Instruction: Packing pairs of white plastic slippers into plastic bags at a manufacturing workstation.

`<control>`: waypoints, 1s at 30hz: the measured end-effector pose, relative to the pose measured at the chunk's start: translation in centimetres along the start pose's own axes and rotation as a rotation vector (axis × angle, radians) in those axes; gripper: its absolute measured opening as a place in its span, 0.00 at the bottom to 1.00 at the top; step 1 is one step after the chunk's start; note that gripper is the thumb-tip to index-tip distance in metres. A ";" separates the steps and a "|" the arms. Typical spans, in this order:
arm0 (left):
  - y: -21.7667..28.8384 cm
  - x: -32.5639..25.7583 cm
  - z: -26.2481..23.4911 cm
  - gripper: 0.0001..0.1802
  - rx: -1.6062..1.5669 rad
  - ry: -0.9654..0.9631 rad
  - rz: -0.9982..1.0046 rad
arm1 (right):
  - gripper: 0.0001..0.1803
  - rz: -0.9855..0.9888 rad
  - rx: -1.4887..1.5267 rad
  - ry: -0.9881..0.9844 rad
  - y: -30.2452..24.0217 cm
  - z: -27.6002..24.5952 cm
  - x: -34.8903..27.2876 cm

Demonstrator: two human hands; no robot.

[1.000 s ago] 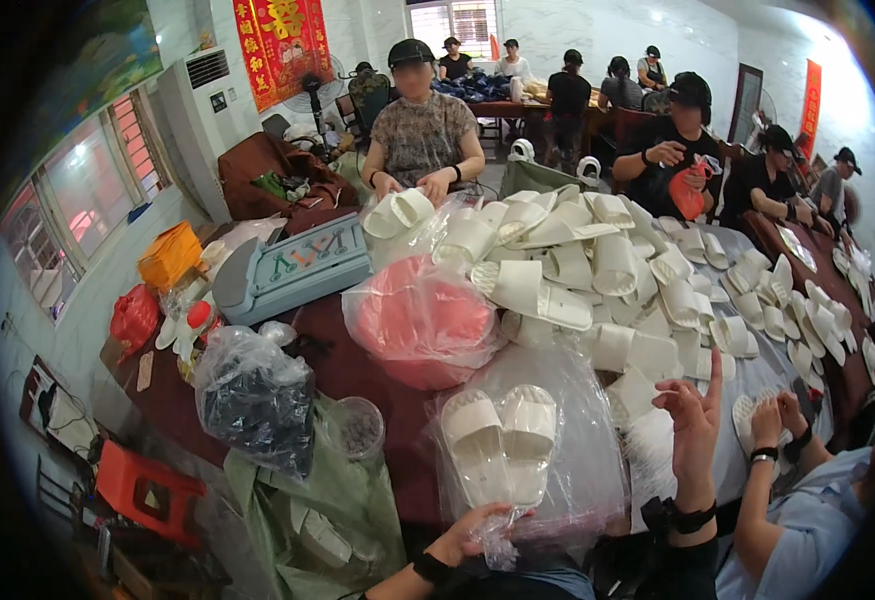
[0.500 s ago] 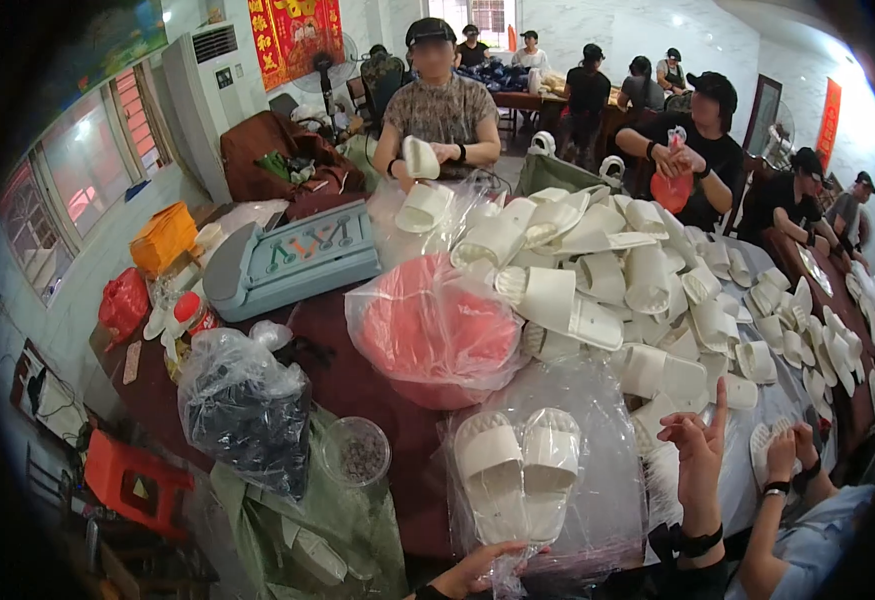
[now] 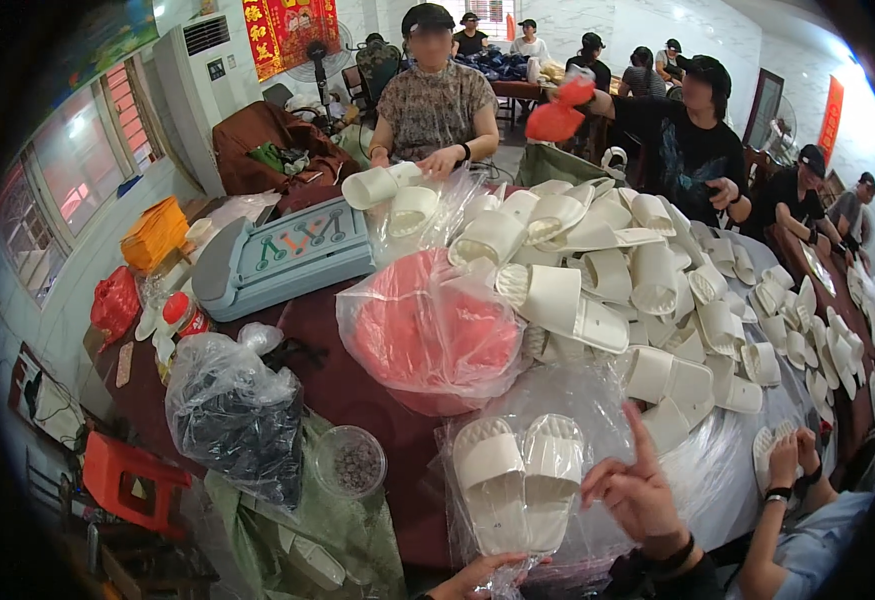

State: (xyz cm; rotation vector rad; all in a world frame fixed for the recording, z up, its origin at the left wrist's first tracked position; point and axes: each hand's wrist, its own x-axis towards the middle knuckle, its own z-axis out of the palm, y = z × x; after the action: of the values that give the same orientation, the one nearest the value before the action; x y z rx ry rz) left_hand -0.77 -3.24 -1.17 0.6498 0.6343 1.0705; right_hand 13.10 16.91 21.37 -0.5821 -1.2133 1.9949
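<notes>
Clear plastic bag [image 3: 547,440] of white slippers [image 3: 517,480], left hand [image 3: 477,577] gripping, right hand [image 3: 637,495] beside.

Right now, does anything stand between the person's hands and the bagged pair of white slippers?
Nothing visible does. The left hand grips the clear bag's lower edge, and the right hand touches the bag beside the white slippers; only the clear plastic bag covers them.

In front of you lies a pair of white slippers [image 3: 517,480], side by side and touching, toes pointing away from you, ribbed bands across the uppers facing up. They sit inside a clear plastic bag [image 3: 567,400] that is crinkled and puffed up above them, its lower edge bunched near the table's front rim. The bag rests on the dark red tabletop, just in front of a bag of pink material.
</notes>
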 end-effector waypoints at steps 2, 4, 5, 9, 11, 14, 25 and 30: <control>1.7 -0.1 1.5 0.41 -0.135 0.063 -0.040 | 0.45 0.191 0.318 -0.292 1.1 1.8 -0.3; 5.7 0.4 4.1 0.36 -0.135 0.086 -0.057 | 0.45 0.254 0.341 -0.329 1.8 3.2 0.2; 6.7 0.5 4.8 0.31 -0.135 0.106 -0.073 | 0.45 0.316 0.362 -0.366 2.2 3.9 0.3; -0.1 1.0 0.5 0.22 -0.344 0.126 -0.216 | 0.44 0.342 0.350 -0.453 2.4 5.7 0.9; 5.2 0.2 3.6 0.20 0.313 0.024 0.258 | 0.44 0.352 0.386 -0.471 2.8 5.5 1.2; 2.6 1.1 2.0 0.20 0.031 0.121 -0.050 | 0.44 0.351 0.371 -0.477 3.0 5.7 1.3; 3.3 1.1 2.2 0.26 0.222 0.085 0.067 | 0.43 0.335 0.319 -0.390 3.3 5.2 1.1; 4.0 0.5 3.3 0.28 0.174 0.060 0.080 | 0.43 0.320 0.304 -0.412 3.4 5.5 0.6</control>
State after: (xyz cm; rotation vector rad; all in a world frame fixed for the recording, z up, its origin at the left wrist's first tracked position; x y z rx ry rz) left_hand -0.45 -2.03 3.93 0.8018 0.7649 1.1203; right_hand 7.72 13.23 20.83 -0.2249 -1.0596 2.6051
